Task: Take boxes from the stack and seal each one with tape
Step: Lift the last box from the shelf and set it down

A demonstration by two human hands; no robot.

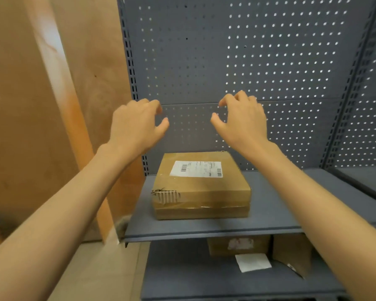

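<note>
A flat cardboard box (pixel 201 185), taped, torn at one corner, sits near the grey metal shelf's (pixel 269 216) left edge. Above it, left hand (pixel 135 124) and right hand (pixel 242 120) hover, fingers loosely curled, holding nothing.

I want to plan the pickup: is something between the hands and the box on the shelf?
Nothing visible. The left hand and right hand hover, holding nothing, above the box.

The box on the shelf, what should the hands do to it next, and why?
Probably lower both hands to grip the box by its sides. The left hand and right hand hover above it, holding nothing, and it sits alone on the shelf.
</note>
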